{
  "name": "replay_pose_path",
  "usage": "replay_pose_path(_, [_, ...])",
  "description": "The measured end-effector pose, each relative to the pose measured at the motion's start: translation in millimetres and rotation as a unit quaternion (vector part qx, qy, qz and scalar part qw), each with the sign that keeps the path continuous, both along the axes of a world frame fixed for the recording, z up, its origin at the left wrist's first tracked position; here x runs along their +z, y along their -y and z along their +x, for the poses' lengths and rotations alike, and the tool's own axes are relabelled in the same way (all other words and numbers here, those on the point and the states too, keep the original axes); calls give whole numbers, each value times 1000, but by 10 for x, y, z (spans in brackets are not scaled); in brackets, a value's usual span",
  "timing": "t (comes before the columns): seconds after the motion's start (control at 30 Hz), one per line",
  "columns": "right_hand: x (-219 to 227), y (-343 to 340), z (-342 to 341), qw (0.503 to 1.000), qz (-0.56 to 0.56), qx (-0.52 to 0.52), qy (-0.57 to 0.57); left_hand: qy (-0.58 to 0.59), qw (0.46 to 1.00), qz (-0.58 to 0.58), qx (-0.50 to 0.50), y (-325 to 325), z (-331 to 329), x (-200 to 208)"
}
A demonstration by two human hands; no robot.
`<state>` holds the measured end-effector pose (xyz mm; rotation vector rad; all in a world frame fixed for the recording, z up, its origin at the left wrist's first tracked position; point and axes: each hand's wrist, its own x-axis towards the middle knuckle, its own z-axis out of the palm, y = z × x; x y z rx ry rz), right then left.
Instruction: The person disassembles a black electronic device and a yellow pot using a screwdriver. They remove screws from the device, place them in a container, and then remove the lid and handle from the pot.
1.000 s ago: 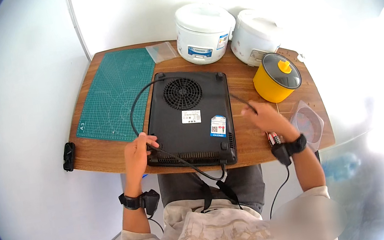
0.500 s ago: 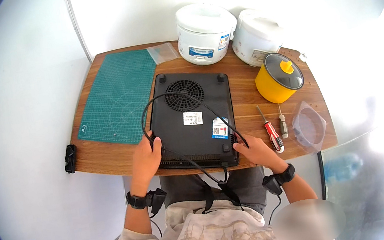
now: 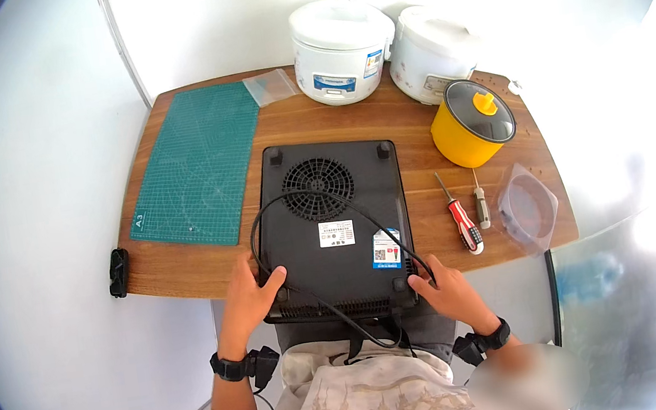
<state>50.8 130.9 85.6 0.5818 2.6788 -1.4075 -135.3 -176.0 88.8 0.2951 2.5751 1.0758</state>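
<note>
Appliance (image 3: pixel 335 256) partly past table edge (image 3: pixel 189 289)

I had the appliance (image 3: pixel 337 267) between my left hand (image 3: pixel 249 298) and right hand (image 3: pixel 448 293), its cord (image 3: pixel 305 190) across it. On the worktop (image 3: pixel 413 151), a mat (image 3: pixel 193 169) lay ahead of the left; beyond the right, two screwdrivers (image 3: pixel 465 223), a plastic tray (image 3: pixel 529 212) right of them, a pot (image 3: pixel 465 134) behind, two cookers (image 3: pixel 339 61) farther.
</note>
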Motion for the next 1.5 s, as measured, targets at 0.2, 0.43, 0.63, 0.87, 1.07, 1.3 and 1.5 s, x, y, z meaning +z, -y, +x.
replay_pose_path(0.2, [186,-123,57,968,-137,-19,212,59,994,-92,26,-18,90,249])
replay_pose_path(0.43, [207,-84,32,967,-156,23,203,49,993,-94,50,44,191,183])
replay_pose_path(0.63, [140,-101,87,964,-159,16,212,151,986,-58,-29,47,116,403])
replay_pose_path(0.87, [331,-174,109,932,-318,-38,171,218,974,44,-36,-30,183,481])
replay_pose_path(1.07, [188,-186,136,926,-351,-7,143,160,979,120,-27,7,275,287])
replay_pose_path(1.3, [-156,-322,27,937,-323,48,123,130,984,122,26,80,344,98])
replay_pose_path(1.5, [-662,-600,-399,942,-291,167,24,-19,989,129,76,15,405,-264])
